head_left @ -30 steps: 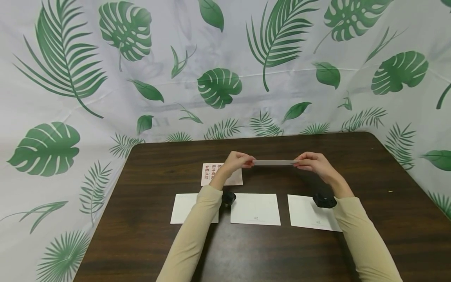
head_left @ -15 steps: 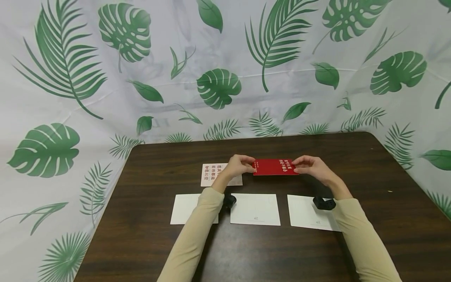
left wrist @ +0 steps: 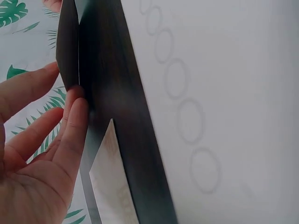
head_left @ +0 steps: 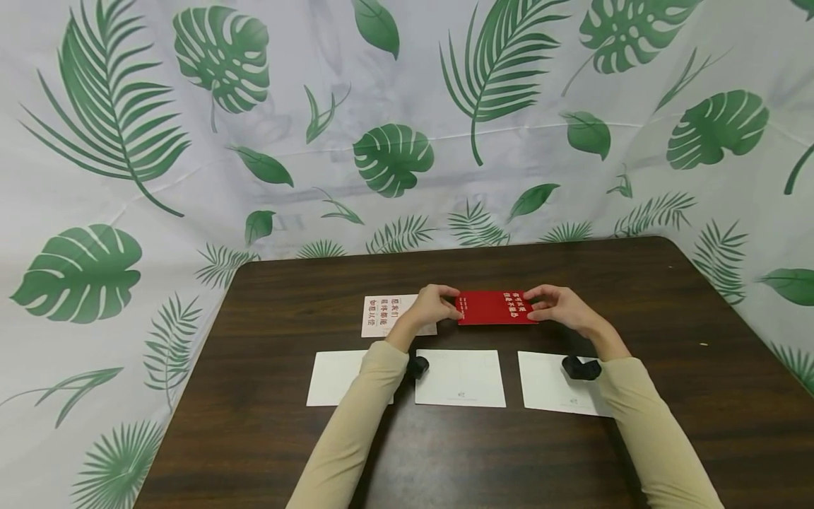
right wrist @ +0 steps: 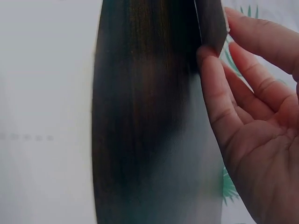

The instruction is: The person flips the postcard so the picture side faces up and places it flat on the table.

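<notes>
A red card with white characters is held face up between both hands, close over the dark table. My left hand pinches its left end; in the left wrist view the left fingers meet the card's dim side. At the opposite end, my right hand holds the card with thumb and fingertips, and the right wrist view shows the same card edge-on. A pale card printed with characters lies left of it, partly covered by the left hand and wrist.
Nearer the front, a row of white cards lies flat: one on the left partly under the left sleeve, one in the middle, one on the right behind the right wrist's camera. A leaf-patterned cloth hangs behind the wooden table.
The card was edge-on and looked white; it has tilted down to show its red face and come slightly lower and nearer. Both hands moved with it.
</notes>
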Demonstrator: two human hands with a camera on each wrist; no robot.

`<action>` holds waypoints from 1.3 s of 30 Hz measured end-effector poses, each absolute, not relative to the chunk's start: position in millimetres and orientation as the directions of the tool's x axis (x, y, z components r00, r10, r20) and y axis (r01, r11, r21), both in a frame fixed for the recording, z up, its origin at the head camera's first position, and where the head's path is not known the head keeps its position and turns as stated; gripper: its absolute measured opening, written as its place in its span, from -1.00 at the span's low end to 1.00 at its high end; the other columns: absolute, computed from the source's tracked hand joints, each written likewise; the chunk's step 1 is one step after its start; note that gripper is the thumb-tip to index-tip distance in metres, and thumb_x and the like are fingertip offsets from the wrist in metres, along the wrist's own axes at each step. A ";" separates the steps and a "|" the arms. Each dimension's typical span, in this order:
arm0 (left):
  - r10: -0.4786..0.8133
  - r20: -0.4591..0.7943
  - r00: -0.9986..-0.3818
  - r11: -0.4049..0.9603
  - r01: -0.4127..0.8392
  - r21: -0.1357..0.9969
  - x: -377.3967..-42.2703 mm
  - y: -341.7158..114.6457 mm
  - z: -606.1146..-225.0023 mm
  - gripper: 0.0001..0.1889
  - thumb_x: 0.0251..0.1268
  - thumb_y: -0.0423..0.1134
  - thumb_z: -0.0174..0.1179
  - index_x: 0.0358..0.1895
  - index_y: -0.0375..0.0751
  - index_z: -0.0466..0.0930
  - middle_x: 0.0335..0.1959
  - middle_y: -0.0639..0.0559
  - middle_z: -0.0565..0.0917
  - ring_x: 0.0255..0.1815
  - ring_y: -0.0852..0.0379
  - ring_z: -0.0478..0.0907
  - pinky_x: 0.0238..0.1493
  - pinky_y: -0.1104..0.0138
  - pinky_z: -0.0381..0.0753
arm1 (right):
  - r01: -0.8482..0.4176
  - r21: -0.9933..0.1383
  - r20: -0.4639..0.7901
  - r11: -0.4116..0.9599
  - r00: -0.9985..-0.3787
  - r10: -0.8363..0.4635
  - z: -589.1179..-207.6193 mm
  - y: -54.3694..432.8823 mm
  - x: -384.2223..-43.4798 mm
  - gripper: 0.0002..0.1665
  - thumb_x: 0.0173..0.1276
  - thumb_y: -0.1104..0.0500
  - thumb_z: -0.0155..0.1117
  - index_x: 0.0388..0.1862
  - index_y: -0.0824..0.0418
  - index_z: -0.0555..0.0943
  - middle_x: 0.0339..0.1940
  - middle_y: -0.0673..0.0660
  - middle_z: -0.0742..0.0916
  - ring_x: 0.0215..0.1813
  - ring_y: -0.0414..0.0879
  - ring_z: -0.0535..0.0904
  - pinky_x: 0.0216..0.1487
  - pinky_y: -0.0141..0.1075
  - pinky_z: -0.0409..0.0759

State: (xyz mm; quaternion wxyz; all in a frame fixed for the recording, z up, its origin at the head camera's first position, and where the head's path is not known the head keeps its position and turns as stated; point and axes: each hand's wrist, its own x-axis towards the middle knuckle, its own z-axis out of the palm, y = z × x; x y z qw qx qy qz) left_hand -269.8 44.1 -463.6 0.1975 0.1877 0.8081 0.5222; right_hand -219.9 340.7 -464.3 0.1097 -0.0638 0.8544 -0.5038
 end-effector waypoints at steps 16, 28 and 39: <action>0.477 -0.146 -0.867 0.528 0.150 0.836 -268.9 47.8 -457.5 -0.55 0.00 -0.41 0.35 0.06 -0.35 0.58 0.07 -0.16 0.56 -0.06 0.03 0.51 -0.18 0.35 0.55 | 0.002 -0.757 -0.158 0.653 -0.971 -0.180 -459.0 332.5 -224.8 -0.57 0.10 0.30 0.40 -0.03 0.35 0.54 -0.18 0.28 0.64 -0.34 -0.04 0.54 -0.24 -0.25 0.50; 0.478 -0.151 -0.865 0.531 0.148 0.835 -270.8 43.9 -457.3 -0.59 0.06 -0.37 0.33 0.05 -0.34 0.59 0.07 -0.15 0.56 0.05 -0.01 0.45 -0.11 0.30 0.55 | -0.026 -0.753 -0.130 0.658 -0.974 -0.187 -459.8 329.7 -227.8 -0.64 0.11 0.32 0.37 -0.08 0.36 0.57 -0.45 0.10 0.69 -0.41 -0.05 0.54 -0.27 -0.23 0.48; 0.508 -0.097 -0.856 0.418 0.147 0.897 -271.1 36.6 -454.1 -0.60 0.12 -0.36 0.28 0.08 -0.35 0.56 -0.02 -0.15 0.62 -0.30 0.08 0.62 -0.22 0.35 0.58 | -0.047 -0.818 -0.074 0.574 -0.980 -0.185 -454.2 313.7 -225.7 -0.62 0.18 0.28 0.34 -0.02 0.39 0.54 -0.17 0.30 0.64 -0.25 0.03 0.51 -0.25 -0.39 0.55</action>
